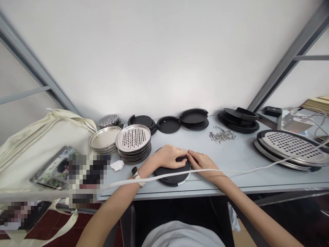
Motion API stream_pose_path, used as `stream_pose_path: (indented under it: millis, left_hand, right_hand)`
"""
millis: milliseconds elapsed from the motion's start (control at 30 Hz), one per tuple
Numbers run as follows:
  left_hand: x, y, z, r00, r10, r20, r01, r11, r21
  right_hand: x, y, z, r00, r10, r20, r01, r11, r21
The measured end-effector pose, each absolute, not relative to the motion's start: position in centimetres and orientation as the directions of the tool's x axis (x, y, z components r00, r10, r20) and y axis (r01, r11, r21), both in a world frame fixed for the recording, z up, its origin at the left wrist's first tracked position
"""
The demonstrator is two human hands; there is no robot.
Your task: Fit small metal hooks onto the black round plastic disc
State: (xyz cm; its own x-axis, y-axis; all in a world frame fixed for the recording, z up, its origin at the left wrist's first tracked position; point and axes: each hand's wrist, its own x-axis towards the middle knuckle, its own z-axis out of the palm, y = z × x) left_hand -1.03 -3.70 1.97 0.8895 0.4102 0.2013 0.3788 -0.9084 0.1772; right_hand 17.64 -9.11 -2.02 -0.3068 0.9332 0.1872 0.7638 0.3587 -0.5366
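Note:
A round black plastic disc point(169, 180) lies on the desk in front of me, with a bright metal rim showing at its right side. Across its top reaches my left hand point(170, 156), fingers curled and closed around a raised black part point(181, 159) near the disc's far right edge. My right hand point(202, 164) is closed at that same edge, its fingertips meeting those of the left. The fingers partly hide what they grip. Left of the disc stands a stack of round metal grater plates point(133, 139).
Plain metal discs point(105, 139) are stacked at left, by a cream bag point(38, 144). Black round pieces point(168, 125) line the wall. Small metal clips point(222, 134) lie in a pile. Large perforated plates point(293, 145) sit at right. A white cable point(159, 177) crosses above my forearms.

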Motion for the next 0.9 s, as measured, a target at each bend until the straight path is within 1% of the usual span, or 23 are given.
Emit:
stream_pose_path:
  millis: [333,467,767,900]
  left_hand:
    - [-1.18,-3.1,1.7,0.887,0.411,0.208,0.369,-0.904,0.215]
    - [-1.28,-2.93,1.75,0.878,0.433,0.201,0.39,-0.894,0.223]
    - [-1.13,-3.4,2.12,0.866,0.462,0.194,0.441,-0.886,0.143]
    - [-1.12,-3.46,2.21,0.878,0.441,0.185,0.422,-0.897,0.134]
  right_hand:
    - [17.65,-9.18,-1.91,-0.32,0.929,0.188,0.775,0.37,-0.512]
    - [17.68,-9.2,-1.9,-0.326,0.927,0.183,0.774,0.373,-0.511]
    - [17.69,-9.03,-2.4,-0.309,0.937,0.161,0.822,0.349,-0.451]
    - [17.53,-8.98,-2.25,-0.29,0.945,0.151,0.827,0.327,-0.458]
